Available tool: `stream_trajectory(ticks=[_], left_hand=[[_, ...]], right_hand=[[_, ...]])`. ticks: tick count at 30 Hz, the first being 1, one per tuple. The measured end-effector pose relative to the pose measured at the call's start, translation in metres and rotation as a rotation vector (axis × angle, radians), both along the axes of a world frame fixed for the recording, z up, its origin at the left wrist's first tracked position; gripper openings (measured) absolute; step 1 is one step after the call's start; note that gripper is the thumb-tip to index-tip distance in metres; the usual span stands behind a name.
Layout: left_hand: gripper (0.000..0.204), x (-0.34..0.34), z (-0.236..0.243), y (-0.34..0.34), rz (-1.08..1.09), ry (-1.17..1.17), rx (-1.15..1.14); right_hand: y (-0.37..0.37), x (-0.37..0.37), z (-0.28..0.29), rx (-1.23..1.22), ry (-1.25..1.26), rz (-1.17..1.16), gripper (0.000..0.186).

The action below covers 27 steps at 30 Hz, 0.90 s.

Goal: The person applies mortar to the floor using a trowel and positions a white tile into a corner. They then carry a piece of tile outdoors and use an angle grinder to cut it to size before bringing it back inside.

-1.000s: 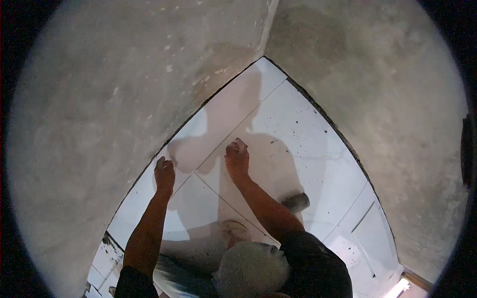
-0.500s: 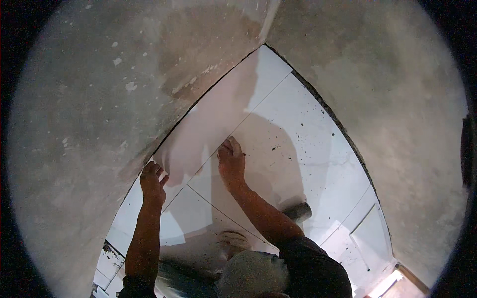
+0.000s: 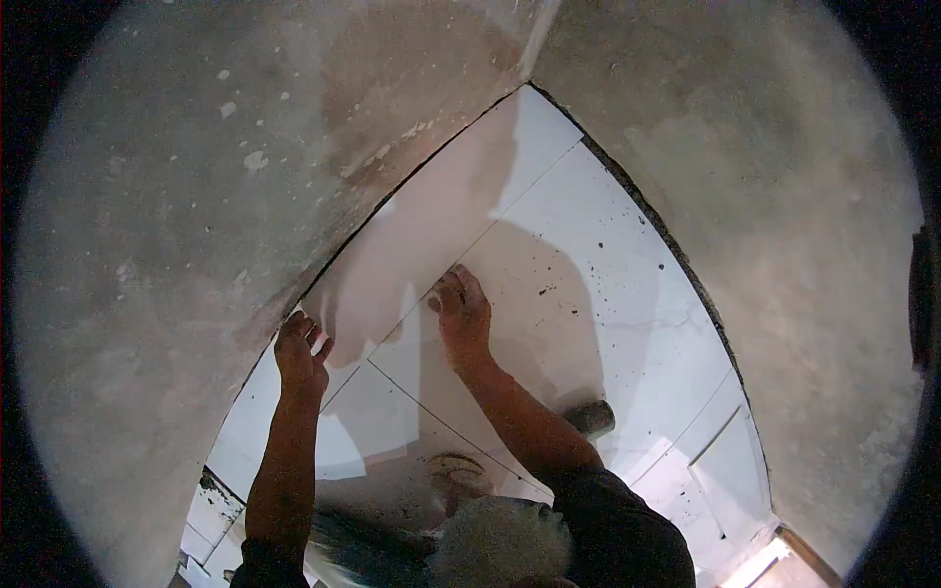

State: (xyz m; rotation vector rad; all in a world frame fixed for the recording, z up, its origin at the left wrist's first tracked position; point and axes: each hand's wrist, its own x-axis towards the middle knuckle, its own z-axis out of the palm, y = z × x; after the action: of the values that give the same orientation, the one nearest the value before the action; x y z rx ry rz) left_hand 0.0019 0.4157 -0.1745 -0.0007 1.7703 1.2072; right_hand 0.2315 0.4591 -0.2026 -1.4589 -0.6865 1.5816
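Observation:
My left hand (image 3: 304, 351) is at the wall-side edge of a white floor tile (image 3: 421, 220), its fingers bent and the thumb apart from them. My right hand (image 3: 464, 312) rests by the thin joint on the tile's other side. Its fingers are curled together, with the tips down at the joint; whether they pinch something small is hidden. A larger white tile (image 3: 627, 265) with dark crumbs on it lies beyond the right hand. Beside my right forearm lies a dark cylinder (image 3: 591, 418), like a mallet head, partly covered by the arm.
Bare grey walls rise at the left (image 3: 196, 196) and right (image 3: 725, 127), meeting at a far corner. A dark gap (image 3: 647, 211) runs along the right wall. Loose tile pieces (image 3: 720, 461) lie at the lower right, and a broken-edged gap (image 3: 223, 488) shows at the lower left.
The view has shifted very slightly. My right hand has turned a little, staying at the joint; the left hand keeps its place at the tile edge.

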Motion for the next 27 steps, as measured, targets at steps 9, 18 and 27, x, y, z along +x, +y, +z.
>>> stream_trajectory(ticks=[9,18,27], left_hand=[[0.036,-0.006,-0.007,-0.009,0.031,-0.068,0.065],[0.036,0.006,0.005,0.000,0.063,-0.034,0.036],[0.024,0.002,-0.013,0.002,0.134,-0.133,0.137]], right_hand=[[-0.012,-0.002,-0.067,0.282,-0.159,-0.001,0.042],[0.006,-0.003,0.004,-0.111,0.292,-0.195,0.036],[0.015,-0.008,0.010,-0.177,0.358,-0.320,0.032]])
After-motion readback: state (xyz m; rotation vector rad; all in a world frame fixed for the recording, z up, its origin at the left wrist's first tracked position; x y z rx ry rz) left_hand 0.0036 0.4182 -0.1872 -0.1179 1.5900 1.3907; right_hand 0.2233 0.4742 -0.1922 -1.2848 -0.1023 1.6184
